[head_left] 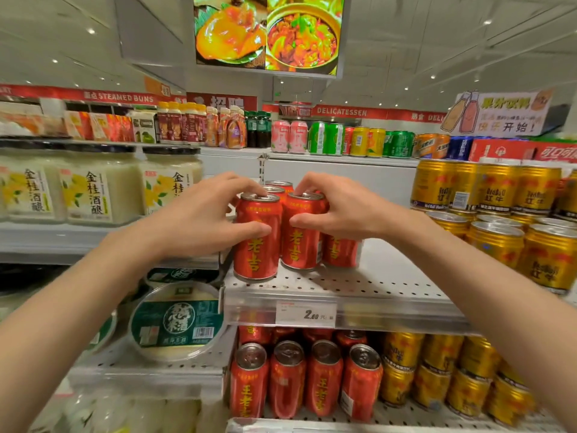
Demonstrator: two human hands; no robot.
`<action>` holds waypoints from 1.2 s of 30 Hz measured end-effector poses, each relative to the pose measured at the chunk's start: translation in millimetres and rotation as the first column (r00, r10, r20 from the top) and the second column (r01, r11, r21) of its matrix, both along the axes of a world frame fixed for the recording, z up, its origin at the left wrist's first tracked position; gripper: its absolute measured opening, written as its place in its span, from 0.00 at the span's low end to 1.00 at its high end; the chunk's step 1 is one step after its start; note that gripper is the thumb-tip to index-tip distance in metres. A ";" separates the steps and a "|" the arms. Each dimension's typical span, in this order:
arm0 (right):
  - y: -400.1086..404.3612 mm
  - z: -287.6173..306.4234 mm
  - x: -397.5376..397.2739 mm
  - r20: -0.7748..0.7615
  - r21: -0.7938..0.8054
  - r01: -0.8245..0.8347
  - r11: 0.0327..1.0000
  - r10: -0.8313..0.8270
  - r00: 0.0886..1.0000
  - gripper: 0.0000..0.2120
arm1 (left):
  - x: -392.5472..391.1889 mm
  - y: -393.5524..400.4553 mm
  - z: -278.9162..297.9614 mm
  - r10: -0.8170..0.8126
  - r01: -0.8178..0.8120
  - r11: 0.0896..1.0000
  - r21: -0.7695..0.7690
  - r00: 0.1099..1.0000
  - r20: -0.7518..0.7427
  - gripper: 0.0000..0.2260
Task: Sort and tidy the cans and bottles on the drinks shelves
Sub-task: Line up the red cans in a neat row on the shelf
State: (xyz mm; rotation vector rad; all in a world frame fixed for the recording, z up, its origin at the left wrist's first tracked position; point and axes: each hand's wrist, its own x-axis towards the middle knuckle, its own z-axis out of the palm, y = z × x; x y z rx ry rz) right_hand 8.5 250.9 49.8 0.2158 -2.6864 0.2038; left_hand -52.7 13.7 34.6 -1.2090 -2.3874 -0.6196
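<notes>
Several red herbal-tea cans stand in a cluster on the perforated white middle shelf (374,285). My left hand (199,217) grips the front left red can (256,245), thumb on its side and fingers over its rim. My right hand (340,210) grips the red can next to it (299,242) the same way. A third red can (340,253) stands behind my right hand, and more red cans sit behind the front two. Both held cans are upright and rest on the shelf.
Gold energy-drink cans (505,232) are stacked at the right of the same shelf. Jars of rice wine (100,189) fill the left unit. Below are more red cans (299,379) and gold cans (437,370). A price tag (306,314) hangs on the shelf edge.
</notes>
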 end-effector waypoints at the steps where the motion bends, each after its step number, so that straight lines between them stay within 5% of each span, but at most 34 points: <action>1: 0.5 0.2 -0.1 0.005 -0.010 -0.004 1.000 0.004 1.000 0.23 | -1.4 -0.6 0.2 -0.018 0.018 1.000 0.012 1.000 0.023 0.27; 21: 8.6 -1.2 21.5 0.018 -0.310 -0.193 0.931 0.208 0.978 0.20 | -6.3 -1.6 -11.4 -0.048 0.047 0.996 0.079 0.999 0.016 0.32; 28: 14.3 5.4 28.3 0.046 -0.217 -0.145 0.965 0.159 0.986 0.20 | -4.5 0.7 -13.2 -0.037 0.041 0.996 0.073 0.998 -0.056 0.32; 32: 35.9 19.7 37.7 -0.065 -0.226 -0.035 0.973 0.020 0.998 0.18 | 1.0 10.7 -5.8 -0.050 0.054 0.998 0.033 0.995 -0.090 0.32; 36: 47.5 9.2 35.7 0.059 -0.167 0.114 0.979 -0.106 0.993 0.21 | 6.1 38.9 4.1 -0.089 0.087 0.996 -0.034 0.992 -0.086 0.30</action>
